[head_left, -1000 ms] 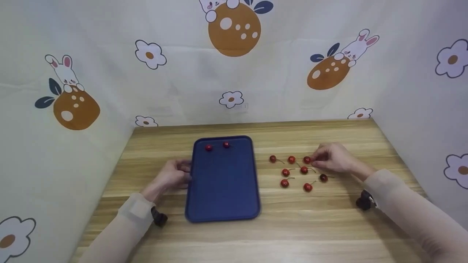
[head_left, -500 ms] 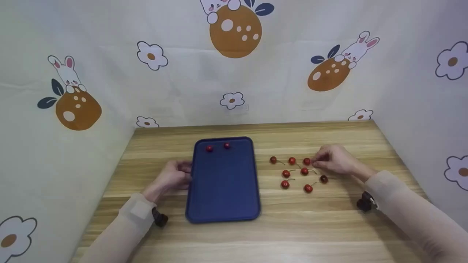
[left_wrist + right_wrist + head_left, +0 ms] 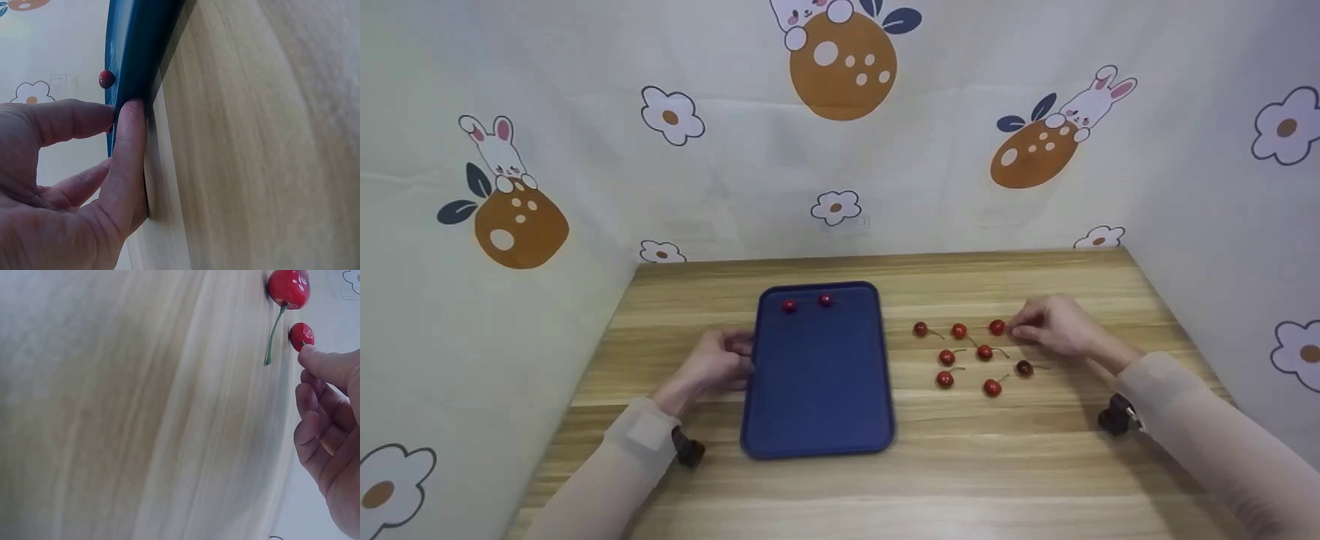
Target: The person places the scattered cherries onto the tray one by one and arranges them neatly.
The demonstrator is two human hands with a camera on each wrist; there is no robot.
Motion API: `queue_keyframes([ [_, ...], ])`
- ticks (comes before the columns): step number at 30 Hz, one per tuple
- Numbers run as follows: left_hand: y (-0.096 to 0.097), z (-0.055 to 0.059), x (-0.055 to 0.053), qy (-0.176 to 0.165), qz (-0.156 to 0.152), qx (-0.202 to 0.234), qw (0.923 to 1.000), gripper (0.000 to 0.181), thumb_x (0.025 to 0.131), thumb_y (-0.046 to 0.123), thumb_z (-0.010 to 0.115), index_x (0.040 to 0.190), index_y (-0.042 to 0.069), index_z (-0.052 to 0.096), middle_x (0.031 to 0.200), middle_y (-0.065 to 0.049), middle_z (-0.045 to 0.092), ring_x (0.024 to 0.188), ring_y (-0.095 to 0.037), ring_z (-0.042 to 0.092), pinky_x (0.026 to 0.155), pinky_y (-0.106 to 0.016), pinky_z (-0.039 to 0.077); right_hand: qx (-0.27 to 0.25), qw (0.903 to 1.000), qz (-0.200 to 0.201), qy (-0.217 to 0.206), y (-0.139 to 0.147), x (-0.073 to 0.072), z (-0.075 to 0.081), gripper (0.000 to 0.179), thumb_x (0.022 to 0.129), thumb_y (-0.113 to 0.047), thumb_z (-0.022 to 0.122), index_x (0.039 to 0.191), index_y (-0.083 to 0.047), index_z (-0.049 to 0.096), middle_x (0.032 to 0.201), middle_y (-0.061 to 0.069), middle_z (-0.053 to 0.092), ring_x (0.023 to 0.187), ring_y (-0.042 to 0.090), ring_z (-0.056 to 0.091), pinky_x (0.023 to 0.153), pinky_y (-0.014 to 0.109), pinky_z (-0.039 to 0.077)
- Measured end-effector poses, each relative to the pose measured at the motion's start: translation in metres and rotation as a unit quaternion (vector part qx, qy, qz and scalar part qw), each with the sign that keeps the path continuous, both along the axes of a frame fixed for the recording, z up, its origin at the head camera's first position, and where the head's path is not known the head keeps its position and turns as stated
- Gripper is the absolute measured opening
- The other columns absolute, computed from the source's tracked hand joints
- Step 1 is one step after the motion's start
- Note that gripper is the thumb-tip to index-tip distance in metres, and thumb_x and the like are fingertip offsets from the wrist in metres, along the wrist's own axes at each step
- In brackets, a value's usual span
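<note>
A dark blue tray (image 3: 817, 375) lies on the wooden table, with two red cherries near its far edge, one of them the left cherry (image 3: 789, 305). My left hand (image 3: 714, 365) pinches the tray's left rim between thumb and fingers, as the left wrist view shows at close range. To the right of the tray, my right hand (image 3: 1057, 326) pinches the green stem of a cherry (image 3: 302, 336) with its fingertips; the stem is mostly hidden by the thumb. Its other fingers curl loosely. A darker stemmed cherry (image 3: 1024, 368) lies just below that hand.
Several more stemmed cherries are spread between the tray and my right hand, including a bright one (image 3: 945, 379) and one near the front (image 3: 992, 387). A patterned cloth (image 3: 735, 172) with rabbits and flowers encloses the table (image 3: 960, 480) at back and sides.
My right hand has shifted slightly to the right, and the cherry it pinches has moved a little right with it. The left hand and the tray stay in place.
</note>
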State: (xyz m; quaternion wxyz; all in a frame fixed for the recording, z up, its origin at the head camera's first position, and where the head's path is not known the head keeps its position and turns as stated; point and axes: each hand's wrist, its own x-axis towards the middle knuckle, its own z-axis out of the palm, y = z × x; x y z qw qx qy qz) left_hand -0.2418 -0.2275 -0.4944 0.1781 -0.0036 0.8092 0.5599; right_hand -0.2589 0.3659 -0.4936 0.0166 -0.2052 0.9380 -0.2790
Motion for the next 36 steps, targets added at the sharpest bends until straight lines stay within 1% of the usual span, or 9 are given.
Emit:
queue_keyframes([
  [5,0.0,0.0,0.0,0.01,0.0,-0.013,0.9999,0.077,0.085,-0.012,0.069,0.16,-0.012,0.052,0.126,-0.026,0.073,0.094,-0.018,0.073,0.075,-0.033,0.071,-0.019,0.9998,-0.001,-0.002,-0.003,-0.001,0.002,0.012,0.096,-0.006,0.085,0.106,-0.011,0.09,0.094,0.005,0.082,0.082,0.002,0.064,0.077,0.018,0.053],
  [9,0.0,0.0,0.001,0.023,-0.007,-0.014,0.9996,0.074,0.085,-0.013,0.069,0.158,-0.014,0.053,0.123,-0.028,0.076,0.093,-0.016,0.073,0.077,-0.028,0.068,-0.044,0.999,0.004,-0.001,-0.008,-0.004,0.004,0.013,0.096,-0.003,0.084,0.107,-0.007,0.089,0.092,0.008,0.082,0.08,0.0,0.063,0.074,0.016,0.054],
  [17,0.0,0.0,0.001,0.028,-0.011,-0.004,0.9995,0.072,0.086,-0.012,0.067,0.156,-0.018,0.052,0.115,-0.022,0.078,0.09,-0.012,0.072,0.076,-0.022,0.063,-0.075,0.9971,0.01,-0.003,-0.024,-0.011,0.012,0.015,0.095,0.001,0.083,0.107,-0.005,0.089,0.094,0.012,0.082,0.08,0.002,0.066,0.072,0.016,0.056],
  [22,0.0,0.002,0.001,0.015,-0.009,0.001,0.9998,0.072,0.089,-0.012,0.068,0.158,-0.017,0.05,0.117,-0.021,0.077,0.092,-0.013,0.072,0.076,-0.025,0.067,-0.079,0.9967,0.017,-0.006,-0.04,-0.017,0.017,0.013,0.097,-0.001,0.083,0.107,-0.005,0.089,0.093,0.012,0.081,0.081,0.003,0.065,0.074,0.016,0.056],
  [26,0.0,0.002,0.0,0.005,-0.011,0.004,0.9999,0.073,0.09,-0.012,0.067,0.16,-0.016,0.048,0.122,-0.023,0.076,0.095,-0.014,0.073,0.078,-0.028,0.068,-0.082,0.9963,0.023,-0.012,-0.055,-0.022,0.02,0.012,0.098,-0.003,0.083,0.108,-0.004,0.089,0.094,0.012,0.081,0.082,0.003,0.064,0.075,0.016,0.056],
  [29,0.0,0.003,-0.001,0.019,-0.02,-0.002,0.9996,0.072,0.09,-0.012,0.067,0.159,-0.018,0.048,0.125,-0.03,0.076,0.098,-0.016,0.074,0.079,-0.027,0.067,-0.089,0.9953,0.032,-0.022,-0.065,-0.027,0.022,0.013,0.098,-0.003,0.082,0.109,-0.005,0.089,0.096,0.013,0.081,0.082,0.004,0.065,0.075,0.016,0.056],
  [31,0.0,0.001,-0.001,0.022,-0.019,-0.004,0.9996,0.07,0.09,-0.012,0.067,0.158,-0.018,0.05,0.125,-0.032,0.076,0.097,-0.016,0.075,0.079,-0.026,0.067,-0.098,0.994,0.042,-0.022,-0.073,-0.029,0.023,0.013,0.098,-0.002,0.082,0.108,-0.004,0.089,0.097,0.014,0.082,0.082,0.005,0.066,0.074,0.016,0.055],
  [33,0.0,0.0,-0.001,0.025,-0.019,-0.009,0.9995,0.07,0.09,-0.011,0.067,0.157,-0.018,0.05,0.124,-0.032,0.077,0.095,-0.015,0.075,0.077,-0.026,0.067,-0.107,0.9926,0.051,-0.024,-0.081,-0.032,0.023,0.012,0.098,-0.003,0.082,0.107,-0.004,0.089,0.097,0.016,0.082,0.082,0.006,0.066,0.073,0.016,0.055],
  [36,0.0,0.0,-0.001,0.014,-0.014,-0.004,0.9998,0.071,0.09,-0.012,0.067,0.158,-0.016,0.05,0.124,-0.029,0.077,0.093,-0.015,0.074,0.076,-0.028,0.068,-0.112,0.9913,0.066,-0.02,-0.093,-0.036,0.023,0.011,0.098,-0.003,0.082,0.107,-0.002,0.089,0.098,0.018,0.082,0.082,0.006,0.066,0.07,0.015,0.054],
])
